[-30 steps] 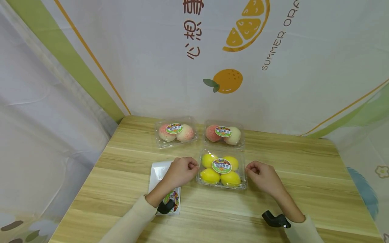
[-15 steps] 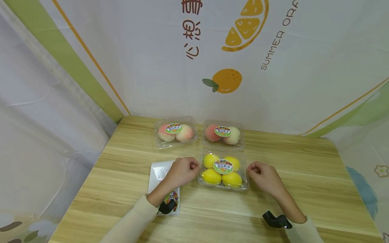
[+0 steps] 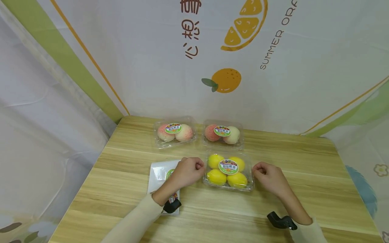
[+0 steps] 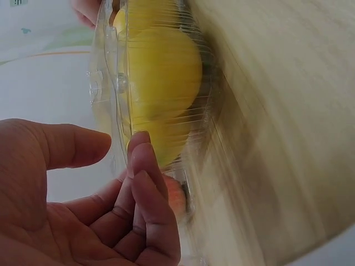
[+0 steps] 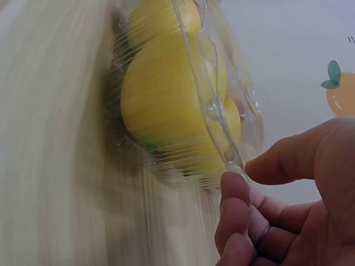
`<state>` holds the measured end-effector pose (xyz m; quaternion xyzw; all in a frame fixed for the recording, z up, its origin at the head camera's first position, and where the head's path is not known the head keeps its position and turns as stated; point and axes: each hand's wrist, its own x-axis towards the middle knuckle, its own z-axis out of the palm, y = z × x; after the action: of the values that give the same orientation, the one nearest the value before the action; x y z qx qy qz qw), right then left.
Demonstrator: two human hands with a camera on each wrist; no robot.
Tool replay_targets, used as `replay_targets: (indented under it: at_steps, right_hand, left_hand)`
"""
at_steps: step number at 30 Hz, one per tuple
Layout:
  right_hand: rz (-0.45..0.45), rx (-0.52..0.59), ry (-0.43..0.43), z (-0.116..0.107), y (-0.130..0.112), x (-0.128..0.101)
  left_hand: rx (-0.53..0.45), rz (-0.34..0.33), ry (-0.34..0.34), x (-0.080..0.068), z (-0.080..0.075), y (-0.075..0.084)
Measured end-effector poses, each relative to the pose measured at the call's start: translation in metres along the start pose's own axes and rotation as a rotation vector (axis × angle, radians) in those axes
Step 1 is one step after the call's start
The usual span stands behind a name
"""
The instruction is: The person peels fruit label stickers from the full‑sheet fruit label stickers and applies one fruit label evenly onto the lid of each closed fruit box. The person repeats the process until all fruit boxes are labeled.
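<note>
Clear plastic box of lemons (image 3: 228,169) sits on the wooden table (image 3: 304,175), just in front of the right-hand peach box (image 3: 223,134), w/ a second peach box (image 3: 174,131) further left at the back. Left hand (image 3: 186,171) is at the lemon box's left edge, fingers curled, fingertips (image 4: 145,160) touching the rim; thumb stays apart from it. Right hand (image 3: 270,173) is at the box's right edge, fingers curled, fingertip (image 5: 236,185) at the rim w/ thumb close by; firm pinch or not, can't tell. White sticker sheet (image 3: 160,173) lies flat under the left wrist.
</note>
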<state>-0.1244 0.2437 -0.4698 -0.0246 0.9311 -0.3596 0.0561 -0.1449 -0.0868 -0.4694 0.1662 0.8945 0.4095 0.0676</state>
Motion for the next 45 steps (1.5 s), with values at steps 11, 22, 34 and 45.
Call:
replay_targets:
  at_steps: [11, 22, 34, 45]
  right_hand:
    - [0.044, -0.019, -0.003, -0.011, 0.013, -0.007]
    - [0.069, -0.031, 0.007, -0.023, 0.025, -0.013]
    - [0.150, -0.021, -0.007, -0.036, 0.043, -0.025]
    - [0.226, 0.031, -0.041, -0.049, 0.055, -0.035]
  left_hand:
    - [-0.002, 0.009, -0.061, 0.005, 0.007, 0.013]
    - [-0.008, 0.052, -0.098, 0.012, 0.019, 0.023]
    - [-0.021, 0.086, -0.144, 0.017, 0.035, 0.038]
    - [-0.033, 0.093, -0.169, 0.021, 0.051, 0.049]
